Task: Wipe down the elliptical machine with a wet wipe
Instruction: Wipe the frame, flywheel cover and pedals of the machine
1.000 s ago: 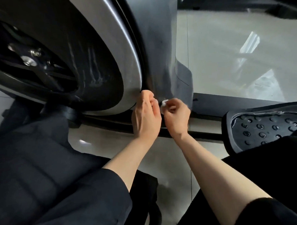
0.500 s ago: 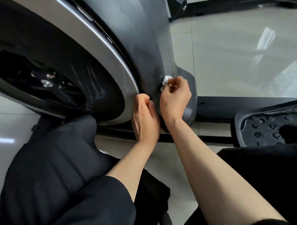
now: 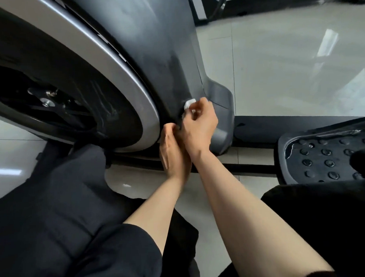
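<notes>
The elliptical's dark grey housing [image 3: 165, 41] rises in the middle, with its silver-rimmed flywheel [image 3: 112, 64] to the left. My right hand [image 3: 200, 127] is shut on a small crumpled white wet wipe [image 3: 189, 103] and presses it against the lower part of the housing. My left hand [image 3: 172, 153] sits just below and left of it, fingers curled against the edge where the flywheel rim meets the housing; the right wrist partly overlaps it. Most of the wipe is hidden inside the right fingers.
A black studded foot pedal [image 3: 327, 152] lies at the right, above a black base rail [image 3: 251, 167]. Glossy pale floor tiles [image 3: 289, 72] spread behind. My black-clothed knees fill the lower left [image 3: 56, 215] and lower right. Another machine's dark frame [image 3: 214, 4] stands at the top.
The right hand lifted the wipe from the housing's bottom edge up its side, then held about there. The left hand stayed at the rim. The view shifted, showing more of the flywheel.
</notes>
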